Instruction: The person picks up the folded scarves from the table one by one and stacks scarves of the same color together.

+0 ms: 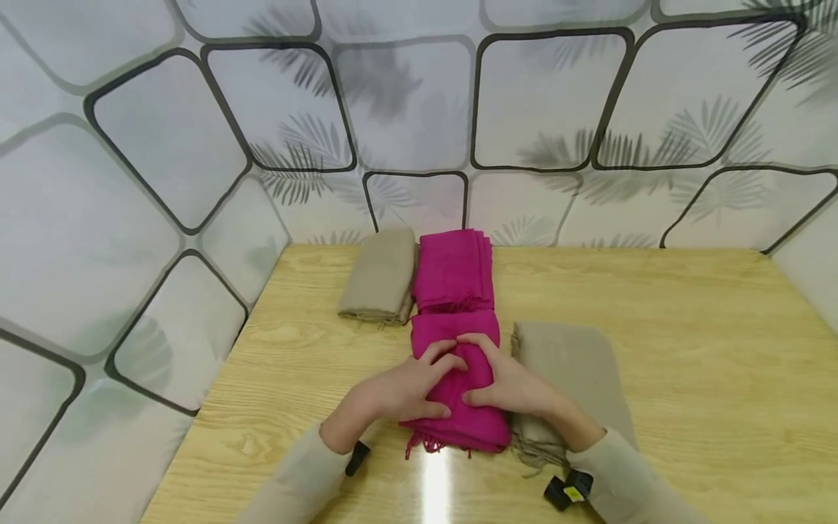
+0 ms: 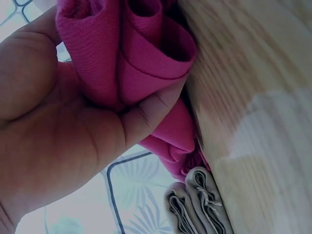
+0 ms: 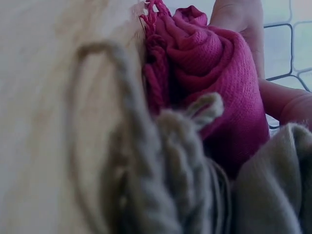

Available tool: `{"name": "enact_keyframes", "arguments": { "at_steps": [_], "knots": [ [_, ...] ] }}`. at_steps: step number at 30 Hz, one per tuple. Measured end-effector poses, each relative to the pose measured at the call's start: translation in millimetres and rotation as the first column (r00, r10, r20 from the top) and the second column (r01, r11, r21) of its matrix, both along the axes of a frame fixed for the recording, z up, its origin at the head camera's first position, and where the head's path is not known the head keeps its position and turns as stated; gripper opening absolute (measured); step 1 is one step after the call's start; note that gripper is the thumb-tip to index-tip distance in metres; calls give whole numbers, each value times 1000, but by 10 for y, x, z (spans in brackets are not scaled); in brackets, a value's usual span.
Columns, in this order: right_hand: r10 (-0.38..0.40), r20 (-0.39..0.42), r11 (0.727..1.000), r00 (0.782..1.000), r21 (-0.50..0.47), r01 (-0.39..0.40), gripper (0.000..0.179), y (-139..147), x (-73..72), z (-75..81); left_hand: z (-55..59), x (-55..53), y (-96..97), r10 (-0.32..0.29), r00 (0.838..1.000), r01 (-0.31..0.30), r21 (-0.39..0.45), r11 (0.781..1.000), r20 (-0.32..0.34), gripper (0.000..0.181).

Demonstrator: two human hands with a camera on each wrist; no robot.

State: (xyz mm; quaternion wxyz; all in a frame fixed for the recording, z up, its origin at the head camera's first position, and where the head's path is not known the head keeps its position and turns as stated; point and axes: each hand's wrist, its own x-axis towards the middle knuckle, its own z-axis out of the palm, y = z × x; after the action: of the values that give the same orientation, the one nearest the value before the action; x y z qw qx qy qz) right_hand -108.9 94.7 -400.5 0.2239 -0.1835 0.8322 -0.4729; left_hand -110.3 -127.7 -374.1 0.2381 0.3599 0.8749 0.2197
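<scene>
Curled fingers of left hand [image 1: 407,386] and right hand [image 1: 516,383] grip the near pink scarf [image 1: 474,377] between them, its long axis running near-far.

Under the left grip [image 1: 406,387] and right grip [image 1: 513,382], a folded, fringed fabric cloth is solid bright magenta [image 1: 476,376]. Just beyond both, a second folded, fringed fabric cloth is the same magenta [image 1: 455,269]. Two folded, fringed fabric cloths are greyish beige, one ahead and left of the left grip [image 1: 380,276], one beside the right grip [image 1: 576,367]. The wooden surface [image 1: 707,364] around them is honey-yellow with streaked grain. Farther ahead, a whitish wall covering [image 1: 550,102] has black and grey rounded four-sided outlines and grey palm fronds. Both long fabric sleeves [image 1: 294,473] are cream.
</scene>
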Motion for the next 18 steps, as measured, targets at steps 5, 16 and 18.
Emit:
{"name": "enact_keyframes", "arguments": {
  "at_steps": [5, 16, 18],
  "knots": [
    [8, -13, 1000, 1000, -8, -8, 83, 48, 33, -22, 8, 51, 48, 7, 1000, -7, -45, 999, -4, 56],
    [93, -11, 996, 996, 19, -92, 84, 136, 76, -3, 23, 125, 97, -16, 999, 12, -104, 995, -38, 57],
    [98, -26, 995, 995, 33, -98, 84, 138, 83, 14, 29, 133, 105, -20, 999, 16, -109, 994, -41, 57]
  ]
}}
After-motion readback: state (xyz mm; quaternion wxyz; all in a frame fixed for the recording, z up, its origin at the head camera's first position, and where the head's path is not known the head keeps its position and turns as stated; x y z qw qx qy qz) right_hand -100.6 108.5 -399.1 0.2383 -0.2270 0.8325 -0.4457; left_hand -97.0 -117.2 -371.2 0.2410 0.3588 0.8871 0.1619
